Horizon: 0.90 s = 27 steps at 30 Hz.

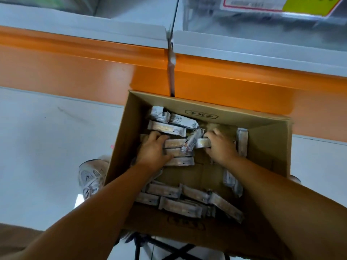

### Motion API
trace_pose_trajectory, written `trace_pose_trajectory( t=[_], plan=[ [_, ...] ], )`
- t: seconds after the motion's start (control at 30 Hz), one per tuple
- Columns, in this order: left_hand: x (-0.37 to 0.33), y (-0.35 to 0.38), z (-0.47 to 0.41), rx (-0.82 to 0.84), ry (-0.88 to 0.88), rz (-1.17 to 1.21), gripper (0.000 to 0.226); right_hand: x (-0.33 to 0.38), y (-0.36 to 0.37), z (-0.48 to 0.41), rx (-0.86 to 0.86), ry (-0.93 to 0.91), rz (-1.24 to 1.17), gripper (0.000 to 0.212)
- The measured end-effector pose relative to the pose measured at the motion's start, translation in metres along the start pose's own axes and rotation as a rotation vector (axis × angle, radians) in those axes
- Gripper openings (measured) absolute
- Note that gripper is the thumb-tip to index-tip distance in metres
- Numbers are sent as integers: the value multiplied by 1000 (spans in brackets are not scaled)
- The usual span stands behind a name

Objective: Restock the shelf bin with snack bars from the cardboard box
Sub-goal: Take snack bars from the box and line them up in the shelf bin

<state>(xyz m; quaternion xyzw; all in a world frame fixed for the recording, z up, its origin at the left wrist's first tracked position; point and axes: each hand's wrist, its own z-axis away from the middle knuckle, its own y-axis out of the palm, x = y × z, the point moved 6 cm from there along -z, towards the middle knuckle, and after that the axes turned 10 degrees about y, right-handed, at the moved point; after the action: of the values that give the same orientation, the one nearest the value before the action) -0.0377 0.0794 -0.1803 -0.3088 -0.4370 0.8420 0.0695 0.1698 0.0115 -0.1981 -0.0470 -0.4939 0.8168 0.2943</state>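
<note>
Forearms (90, 214) reach into the cardboard box (266, 136); my left hand (152, 151) and right hand (220, 147) each clutch, I think, snack bars (175, 143) inside it. Slick wrappers could slip from an overfull grab on lifting

The cardboard box (122, 147) is open on top, so the way in from above is free. Bare box floor shows at mid-frame, between snack bars (167, 128) heaped toward the upper edge and more along the lower edge. The left hand (152, 152) and right hand (219, 147) crowd the upper middle. The orange shelf front (93, 72) stands just beyond the far wall.
</note>
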Motion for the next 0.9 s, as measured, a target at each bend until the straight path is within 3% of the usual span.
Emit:
trace_pose_trajectory(
  t=[0.07, 0.13, 0.27, 0.4, 0.47, 0.63, 0.8, 0.9],
  plan=[
    [-3, 0, -6, 10, 14, -23, 62, 5, 4, 4, 40, 39, -160, 23],
    [-5, 0, -11, 21, 5, 1, 54, 5, 8, 8, 69, 151, -394, 25],
    [-5, 0, -10, 14, -32, 37, 43, 11, 21, 13, 250, 364, -757, 46],
    [-8, 2, 1, 22, -35, 51, 39, 22, 31, 10, 332, 577, -932, 96],
    [-9, 1, 6, 25, -50, 65, 36, 26, 32, 8, 309, 619, -961, 86],
    [-7, 1, 18, 104, -85, 167, 30, 21, 29, 10, 292, 661, -993, 39],
    [-6, -17, 25, 65, -166, 297, 22, 3, 24, 23, 243, 728, -1025, 41],
    [0, -26, 30, -13, -231, 500, 31, 6, 25, 26, 209, 701, -1051, 50]
  ],
)
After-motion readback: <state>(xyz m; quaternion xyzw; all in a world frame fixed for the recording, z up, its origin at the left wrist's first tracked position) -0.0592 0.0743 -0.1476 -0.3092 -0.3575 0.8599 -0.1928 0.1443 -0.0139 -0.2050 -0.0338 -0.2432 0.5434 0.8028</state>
